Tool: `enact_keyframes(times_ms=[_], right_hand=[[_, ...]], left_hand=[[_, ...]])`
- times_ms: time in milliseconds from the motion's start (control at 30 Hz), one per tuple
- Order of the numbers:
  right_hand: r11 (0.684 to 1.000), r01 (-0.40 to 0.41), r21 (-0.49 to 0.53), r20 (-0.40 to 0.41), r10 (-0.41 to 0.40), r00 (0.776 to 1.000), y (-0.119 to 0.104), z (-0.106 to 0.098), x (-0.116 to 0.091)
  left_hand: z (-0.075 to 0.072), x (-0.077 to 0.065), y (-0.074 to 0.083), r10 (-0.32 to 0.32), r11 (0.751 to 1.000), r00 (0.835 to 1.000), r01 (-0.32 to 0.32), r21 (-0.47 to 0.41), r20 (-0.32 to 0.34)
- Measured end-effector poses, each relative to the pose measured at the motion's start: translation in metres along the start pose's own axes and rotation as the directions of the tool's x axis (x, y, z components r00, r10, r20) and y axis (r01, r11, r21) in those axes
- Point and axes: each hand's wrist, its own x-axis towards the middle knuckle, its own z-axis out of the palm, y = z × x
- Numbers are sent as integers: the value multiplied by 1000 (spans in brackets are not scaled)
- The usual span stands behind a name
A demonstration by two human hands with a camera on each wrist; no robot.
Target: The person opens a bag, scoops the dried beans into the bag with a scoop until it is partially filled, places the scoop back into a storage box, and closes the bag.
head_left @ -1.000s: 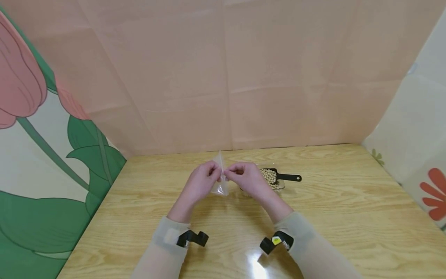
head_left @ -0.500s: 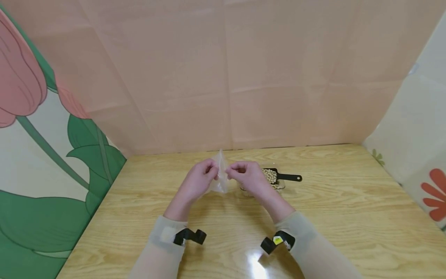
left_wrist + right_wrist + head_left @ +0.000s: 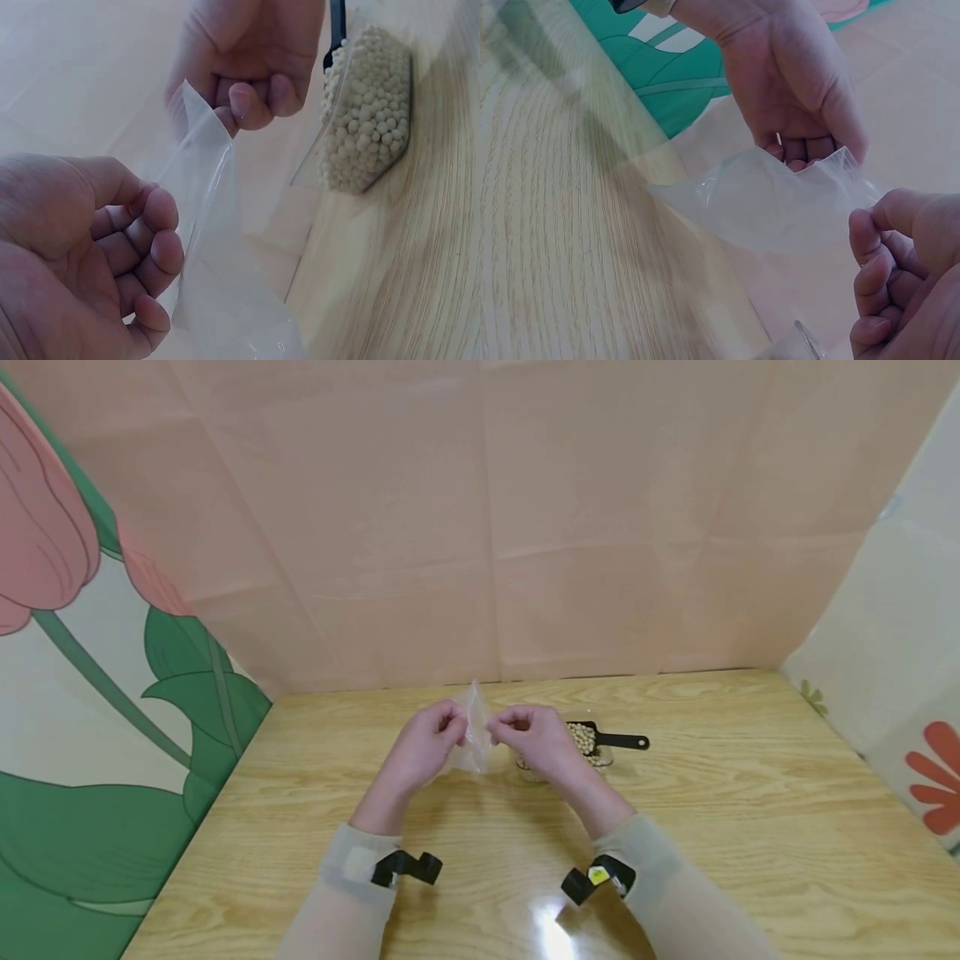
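A clear plastic bag (image 3: 476,739) is held up between the two hands above the table. My left hand (image 3: 420,742) pinches one side of it between thumb and curled fingers. On the other side my right hand (image 3: 538,739) pinches the bag's edge with thumb and forefinger. The bag's two layers stand a little apart in the right wrist view, where the bag (image 3: 772,202) looks empty. Close behind the right hand is a clear container (image 3: 371,112) of small pale round beans or beads, partly hidden by that hand in the head view. A black scoop (image 3: 622,741) holding more of them rests in it.
The wood-grain table (image 3: 712,827) runs around the hands on all sides. A plain pinkish sheet (image 3: 480,527) hangs at its back edge. Floral sheets (image 3: 75,693) stand along the left and right. Each forearm wears a black wrist mount (image 3: 408,867).
My left hand has shifted slightly left and up, away from the right hand. The bag has spread wider between them. My right hand has barely moved; the container and scoop have stayed put.
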Motion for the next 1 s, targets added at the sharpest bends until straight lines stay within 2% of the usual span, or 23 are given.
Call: enact_keyframes(times_ms=[400, 733, 1000], right_hand=[[1000, -18, -22, -10, 18, 1000, 1, -4, 1], [998, -37, -51, -5, 37, 999, 2, -8, 2], [998, -64, -26, -8, 64, 998, 1, -16, 3]], left_hand=[[-10, 0, -4, -15, 1000, 999, 15, 11, -50], [-19, -2, -5, -52, 999, 998, 52, -17, -45], [-26, -3, -6, -87, 996, 996, 85, -40, -31]])
